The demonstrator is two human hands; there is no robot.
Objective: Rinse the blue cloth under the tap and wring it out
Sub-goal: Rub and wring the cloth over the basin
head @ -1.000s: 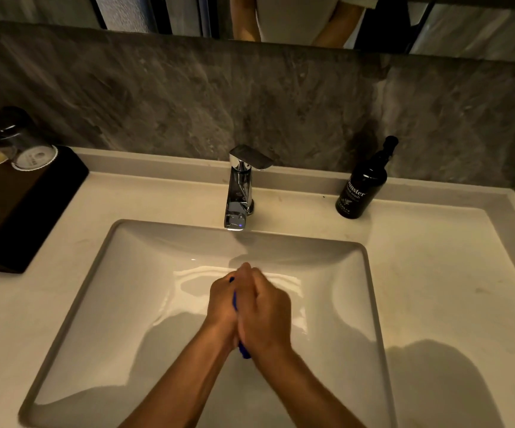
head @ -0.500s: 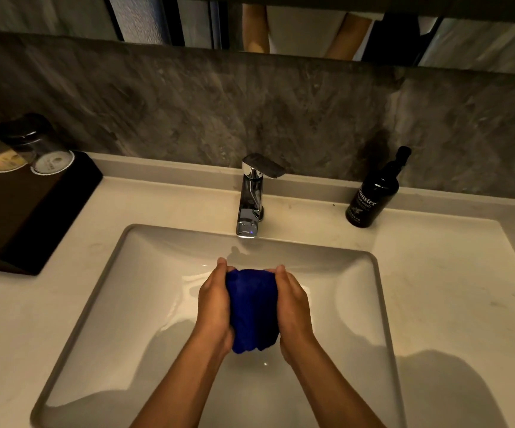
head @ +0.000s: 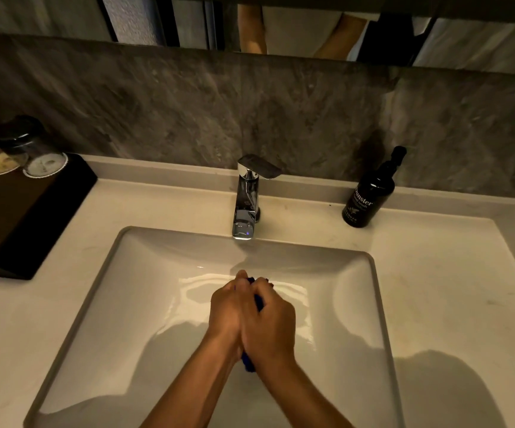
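Over the middle of the white sink [head: 102, 304], my left hand [head: 227, 310] and my right hand [head: 270, 322] are pressed together around the blue cloth [head: 248, 363]. Only slivers of the cloth show: a strip between the fingers and a tip hanging below the wrists. The chrome tap [head: 247, 199] stands behind the basin, its spout above and a little beyond my fingertips. I see no stream of water coming from it.
A black hand wash bottle [head: 370, 193] stands on the counter right of the tap. A dark tray [head: 18, 217] with two upturned glasses [head: 31, 149] sits at the left. A stone backsplash and a mirror edge rise behind the counter.
Half a second ago the hands were apart with the cloth bunched in plain view between them. They have now closed together again, squeezing the cloth almost out of sight.
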